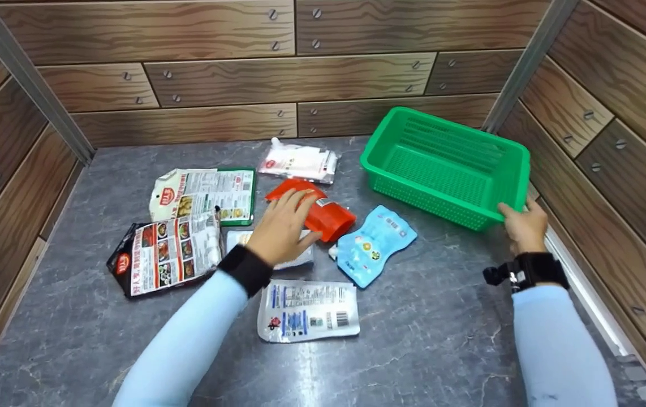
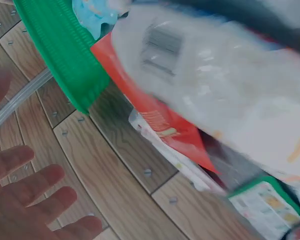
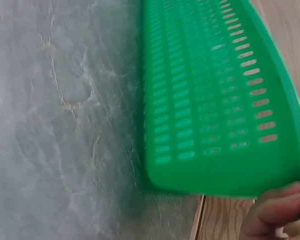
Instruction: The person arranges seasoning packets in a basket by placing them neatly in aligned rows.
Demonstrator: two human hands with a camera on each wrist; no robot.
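Note:
My left hand (image 1: 283, 229) reaches over the middle of the table, overlapping a red pouch (image 1: 330, 219) and a whitish packet (image 1: 300, 259) in the head view. Its fingers (image 2: 50, 177) are spread and grip nothing in the left wrist view. At the right, my right hand (image 1: 526, 226) grips the near right corner of a green plastic basket (image 1: 442, 206), thumb over the rim. The right wrist view shows that basket's slotted side (image 3: 210, 110) with the fingers at its corner. Just right of the red pouch lies a light blue pouch (image 1: 377, 246).
A silver pouch (image 1: 309, 311) lies in front. On the left are a black-and-white pouch (image 1: 170, 251) and a green-edged packet (image 1: 204, 195). A clear-and-white spouted pouch (image 1: 300, 161) sits at the back. Wood-patterned walls (image 1: 198, 34) enclose the grey marbled table (image 1: 425, 350).

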